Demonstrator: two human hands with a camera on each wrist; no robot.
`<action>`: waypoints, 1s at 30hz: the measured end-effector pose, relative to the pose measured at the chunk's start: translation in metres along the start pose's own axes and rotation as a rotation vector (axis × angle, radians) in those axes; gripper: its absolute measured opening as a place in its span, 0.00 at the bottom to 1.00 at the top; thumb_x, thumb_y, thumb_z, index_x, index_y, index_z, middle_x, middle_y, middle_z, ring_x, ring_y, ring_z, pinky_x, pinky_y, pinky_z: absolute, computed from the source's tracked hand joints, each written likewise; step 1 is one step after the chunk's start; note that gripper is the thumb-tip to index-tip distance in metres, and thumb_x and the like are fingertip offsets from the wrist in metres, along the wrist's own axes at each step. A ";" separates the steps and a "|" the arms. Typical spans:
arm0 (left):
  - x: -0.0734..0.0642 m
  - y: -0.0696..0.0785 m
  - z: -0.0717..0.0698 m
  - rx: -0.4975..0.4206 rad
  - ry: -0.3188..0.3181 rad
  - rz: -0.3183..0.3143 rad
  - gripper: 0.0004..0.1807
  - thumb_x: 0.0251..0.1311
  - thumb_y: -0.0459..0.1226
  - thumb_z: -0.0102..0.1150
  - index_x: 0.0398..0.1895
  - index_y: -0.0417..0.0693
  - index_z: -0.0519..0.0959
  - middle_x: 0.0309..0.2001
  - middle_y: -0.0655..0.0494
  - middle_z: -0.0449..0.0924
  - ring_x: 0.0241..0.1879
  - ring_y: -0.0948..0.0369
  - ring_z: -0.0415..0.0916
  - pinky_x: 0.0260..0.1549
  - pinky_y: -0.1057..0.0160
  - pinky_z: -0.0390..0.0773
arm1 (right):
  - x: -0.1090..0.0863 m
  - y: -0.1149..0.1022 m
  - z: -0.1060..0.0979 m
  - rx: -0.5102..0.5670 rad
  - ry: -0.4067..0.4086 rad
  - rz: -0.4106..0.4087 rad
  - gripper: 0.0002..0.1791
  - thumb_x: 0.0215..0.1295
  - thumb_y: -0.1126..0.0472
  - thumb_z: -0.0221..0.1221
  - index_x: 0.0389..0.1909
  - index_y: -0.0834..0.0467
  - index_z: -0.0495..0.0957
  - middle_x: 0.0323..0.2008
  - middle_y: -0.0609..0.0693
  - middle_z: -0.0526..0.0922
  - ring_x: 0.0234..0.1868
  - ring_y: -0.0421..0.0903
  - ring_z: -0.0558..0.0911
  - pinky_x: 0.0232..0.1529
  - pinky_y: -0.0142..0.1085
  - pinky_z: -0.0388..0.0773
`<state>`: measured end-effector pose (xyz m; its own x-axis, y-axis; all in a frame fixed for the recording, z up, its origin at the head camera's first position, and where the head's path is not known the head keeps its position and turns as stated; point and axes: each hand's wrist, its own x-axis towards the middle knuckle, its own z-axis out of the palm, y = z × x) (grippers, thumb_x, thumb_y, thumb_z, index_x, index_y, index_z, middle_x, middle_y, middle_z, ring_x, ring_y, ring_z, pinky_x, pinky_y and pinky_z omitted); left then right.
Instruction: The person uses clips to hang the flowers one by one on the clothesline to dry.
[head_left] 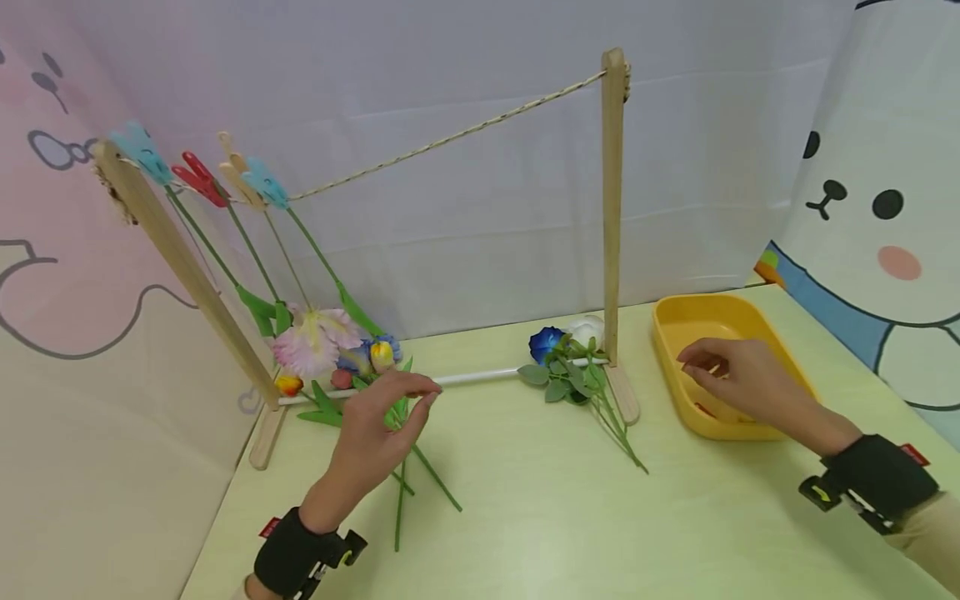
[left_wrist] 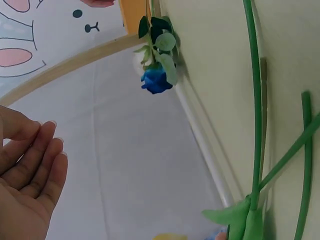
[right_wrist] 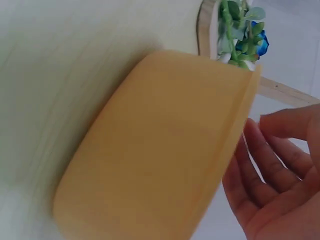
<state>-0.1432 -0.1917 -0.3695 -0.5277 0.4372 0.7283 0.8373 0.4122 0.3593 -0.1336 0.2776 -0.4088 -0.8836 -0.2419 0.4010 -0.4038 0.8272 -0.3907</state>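
Observation:
My left hand hovers above the table with loosely bent fingers and nothing in them. Beneath it, green flower stems lie crossed on the tabletop, with a yellow tulip behind. Over the yellow tray is my right hand, its fingers relaxed and holding nothing; a small red item shows inside the tray. At the rope's left end, a red clothespin, a beige one and two light-blue ones grip stems. Those flowers hang heads down, among them a pink ruffled bloom.
A slanting rope runs between the left wooden post and right wooden post. A white rod joins their feet. By the right post lie a blue rose and a white flower. Behind hangs a pale curtain.

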 end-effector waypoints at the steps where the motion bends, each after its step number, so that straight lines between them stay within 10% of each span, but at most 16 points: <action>1: -0.002 0.000 0.005 -0.020 -0.005 -0.001 0.14 0.52 0.23 0.66 0.41 0.46 0.84 0.38 0.55 0.84 0.38 0.62 0.79 0.36 0.61 0.80 | -0.002 0.002 -0.001 -0.014 -0.027 0.003 0.08 0.56 0.70 0.67 0.37 0.61 0.84 0.29 0.49 0.86 0.28 0.45 0.82 0.28 0.43 0.83; 13: -0.026 0.004 0.040 -0.089 -0.075 -0.071 0.11 0.57 0.27 0.65 0.41 0.50 0.84 0.38 0.61 0.84 0.36 0.66 0.78 0.33 0.64 0.81 | -0.008 0.021 0.000 -0.049 -0.285 -0.003 0.08 0.50 0.64 0.71 0.32 0.57 0.84 0.24 0.42 0.83 0.24 0.39 0.79 0.27 0.34 0.81; 30: -0.044 0.014 0.072 -0.167 -0.190 -0.169 0.08 0.61 0.31 0.64 0.40 0.54 0.84 0.36 0.65 0.84 0.35 0.70 0.77 0.30 0.64 0.81 | 0.003 0.025 0.010 -0.078 -0.435 0.016 0.07 0.51 0.67 0.70 0.30 0.57 0.82 0.24 0.45 0.79 0.25 0.41 0.74 0.30 0.38 0.77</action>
<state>-0.1186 -0.1473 -0.4387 -0.6659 0.5216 0.5334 0.7388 0.3616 0.5687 -0.1482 0.2926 -0.4252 -0.9138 -0.4061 0.0029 -0.3852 0.8643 -0.3235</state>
